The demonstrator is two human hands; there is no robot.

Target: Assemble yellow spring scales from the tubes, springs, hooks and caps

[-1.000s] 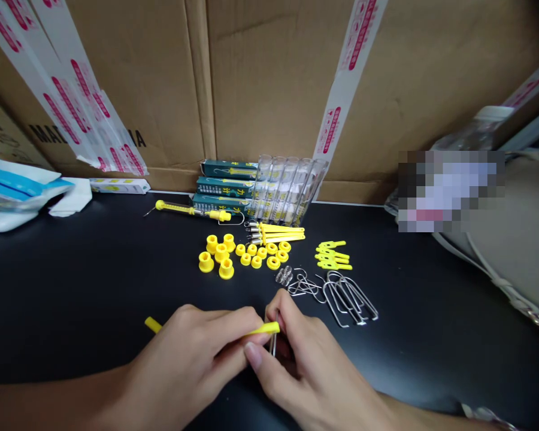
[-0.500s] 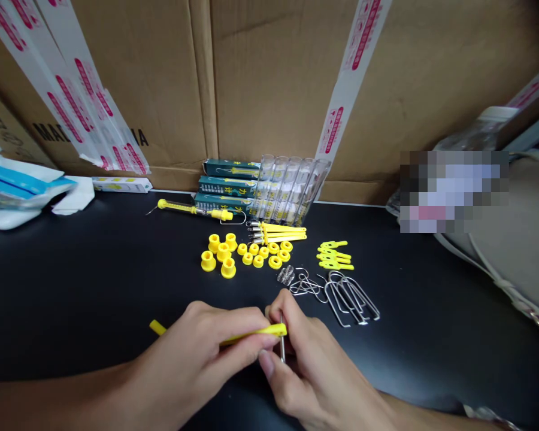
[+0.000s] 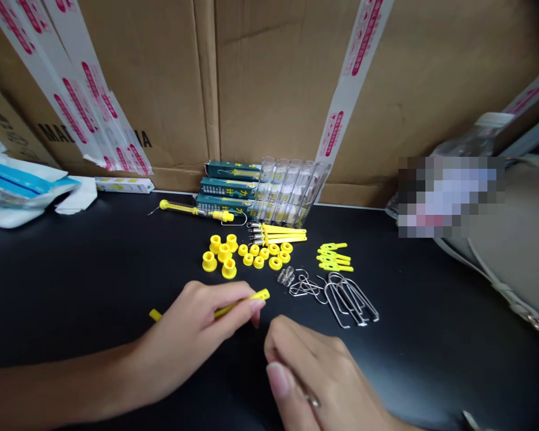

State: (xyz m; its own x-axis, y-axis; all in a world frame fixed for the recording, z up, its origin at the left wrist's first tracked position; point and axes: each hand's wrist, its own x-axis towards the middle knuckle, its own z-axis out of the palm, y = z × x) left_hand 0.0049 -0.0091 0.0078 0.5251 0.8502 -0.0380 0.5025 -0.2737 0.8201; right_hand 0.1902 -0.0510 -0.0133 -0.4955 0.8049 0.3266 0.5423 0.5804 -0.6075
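Note:
Between the thumb and fingers of my left hand [image 3: 202, 329] lies a slim yellow plastic rod [image 3: 261, 295], with small holes at its tip; the other end sticks out past the wrist side. My right hand [image 3: 318, 377] is closed, and a bit of thin metal rod [image 3: 313, 401] shows under the thumb; the rest is hidden in the palm. Just beyond the hands sit several yellow flanged bushings [image 3: 225, 252], smaller yellow rings [image 3: 275, 263], small springs [image 3: 286, 276], bent wire hooks [image 3: 304, 284] and larger wire hooks [image 3: 353, 299].
Further back are an assembled spring scale [image 3: 196, 209], yellow rods with metal ends [image 3: 282, 233], flat yellow pieces [image 3: 335, 257], clear tubes [image 3: 291, 188] and green boxes [image 3: 228, 188]. A cardboard box [image 3: 269, 78] stands behind. A grey bag [image 3: 512, 239] and plastic bottle [image 3: 467, 140] are at right.
My hands have drawn apart. The metal rod has come away from the yellow rod's tip; my right hand has moved down and toward me, my left slightly up.

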